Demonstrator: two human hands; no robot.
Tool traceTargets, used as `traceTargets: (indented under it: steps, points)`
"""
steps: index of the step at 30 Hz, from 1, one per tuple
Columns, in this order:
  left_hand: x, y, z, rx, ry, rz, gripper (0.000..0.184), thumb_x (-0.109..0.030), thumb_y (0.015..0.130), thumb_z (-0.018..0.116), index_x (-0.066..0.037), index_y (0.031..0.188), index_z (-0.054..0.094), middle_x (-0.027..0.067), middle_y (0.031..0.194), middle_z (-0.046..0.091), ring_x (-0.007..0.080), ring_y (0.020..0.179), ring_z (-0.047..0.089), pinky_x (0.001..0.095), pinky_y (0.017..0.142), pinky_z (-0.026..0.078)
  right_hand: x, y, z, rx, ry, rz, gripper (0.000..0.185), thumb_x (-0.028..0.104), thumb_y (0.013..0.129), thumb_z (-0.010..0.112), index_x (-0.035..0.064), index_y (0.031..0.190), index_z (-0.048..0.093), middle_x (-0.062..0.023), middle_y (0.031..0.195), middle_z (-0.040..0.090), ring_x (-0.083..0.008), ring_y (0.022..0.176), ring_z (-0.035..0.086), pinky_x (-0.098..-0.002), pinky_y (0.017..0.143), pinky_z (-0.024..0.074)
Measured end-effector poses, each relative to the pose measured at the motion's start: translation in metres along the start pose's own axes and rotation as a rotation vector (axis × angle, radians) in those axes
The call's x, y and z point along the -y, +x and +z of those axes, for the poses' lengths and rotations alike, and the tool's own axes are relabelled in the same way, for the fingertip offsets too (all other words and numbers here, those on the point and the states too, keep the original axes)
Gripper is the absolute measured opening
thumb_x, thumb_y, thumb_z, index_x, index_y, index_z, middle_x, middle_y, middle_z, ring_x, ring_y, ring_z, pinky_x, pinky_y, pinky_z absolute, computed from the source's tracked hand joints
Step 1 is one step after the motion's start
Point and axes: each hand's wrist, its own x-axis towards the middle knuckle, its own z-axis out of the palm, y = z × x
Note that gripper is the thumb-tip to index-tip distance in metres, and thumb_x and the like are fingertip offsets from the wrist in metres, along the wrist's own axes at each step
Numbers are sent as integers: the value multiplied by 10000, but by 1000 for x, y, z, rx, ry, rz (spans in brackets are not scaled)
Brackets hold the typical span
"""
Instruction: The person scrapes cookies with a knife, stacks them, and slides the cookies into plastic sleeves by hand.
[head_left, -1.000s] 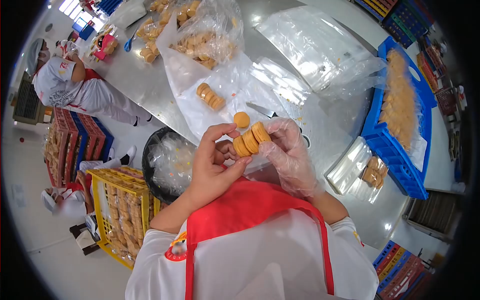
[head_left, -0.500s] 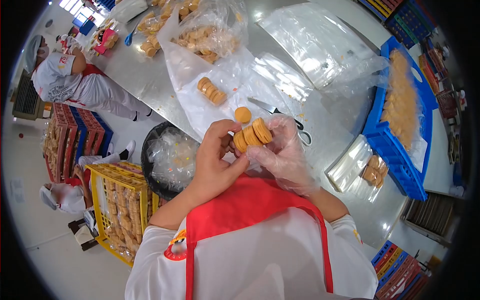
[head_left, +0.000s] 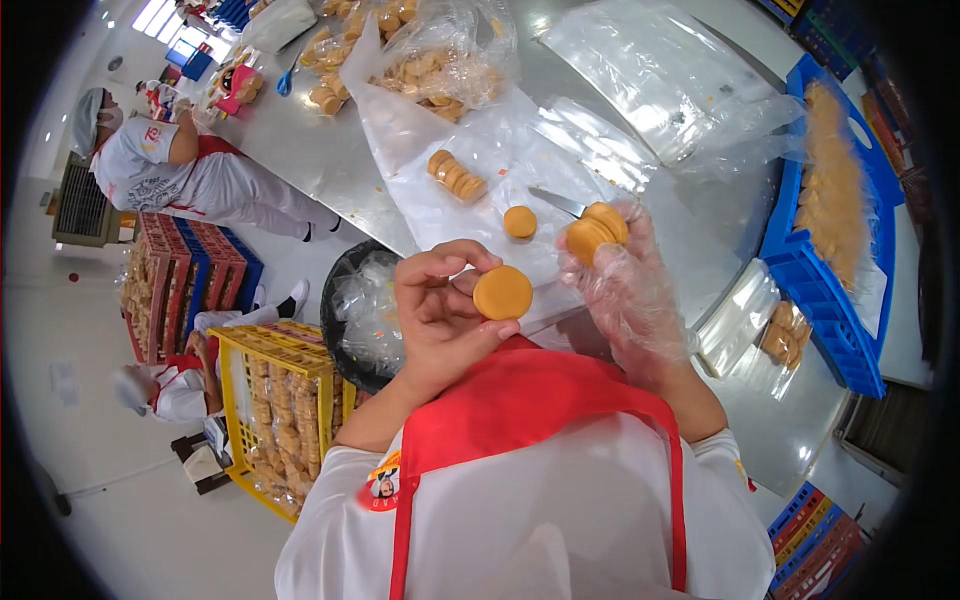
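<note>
My bare left hand [head_left: 440, 310] pinches a round golden cookie [head_left: 503, 294] between thumb and fingers, its flat face turned toward me. In my right hand [head_left: 635, 290], covered by a clear plastic glove, is a short stack of cookies [head_left: 597, 233], held apart from the left one. Just beyond them a single cookie [head_left: 519, 222] lies on the white plastic sheet [head_left: 420, 205]. Further off on that sheet rests a wrapped row of cookies [head_left: 457, 177]. A knife [head_left: 557, 201] lies beside the single cookie, its handle hidden behind my right hand and the stack.
Clear bags [head_left: 660, 80] are spread over the steel table [head_left: 310, 140]. A blue crate [head_left: 815, 290] of cookies stands at right, near packed cookies [head_left: 786, 335]. To the left are a lined bin [head_left: 365, 310], a yellow crate [head_left: 235, 400] and two co-workers [head_left: 160, 160].
The cookies held together between both hands are now split: one stays in my left hand, while my right hand has moved away to the right and up with the stack. The view has shifted.
</note>
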Motion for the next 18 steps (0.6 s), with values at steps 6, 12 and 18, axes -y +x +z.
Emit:
traceTargets:
  steps: [6, 12, 18]
  points:
    - [8, 0, 2, 3, 81, 85, 732, 181, 717, 730, -105, 1292, 378, 205, 1259, 464, 191, 1043, 620, 306, 848, 579, -2, -7, 1, -14, -259, -61, 474, -14, 849, 672, 139, 1196, 388, -111, 1090, 545, -162, 901, 572, -344, 851, 495]
    - [13, 1, 12, 14, 185, -10, 685, 170, 767, 673, -88, 1324, 370, 151, 1299, 430, 188, 1079, 586, 324, 838, 549, -21, -5, -1, 301, -637, -363, 504, -23, 854, 689, 129, 1207, 364, -84, 1157, 467, -156, 992, 576, -334, 856, 526]
    - [2, 5, 19, -22, 130, -217, 609, 171, 833, 568, -49, 1350, 335, 121, 1302, 412, 164, 984, 595, 297, 819, 536, -9, -9, 16, 168, -219, -29, 521, -26, 870, 675, 121, 1241, 340, -100, 1168, 470, -175, 1006, 591, -334, 859, 536]
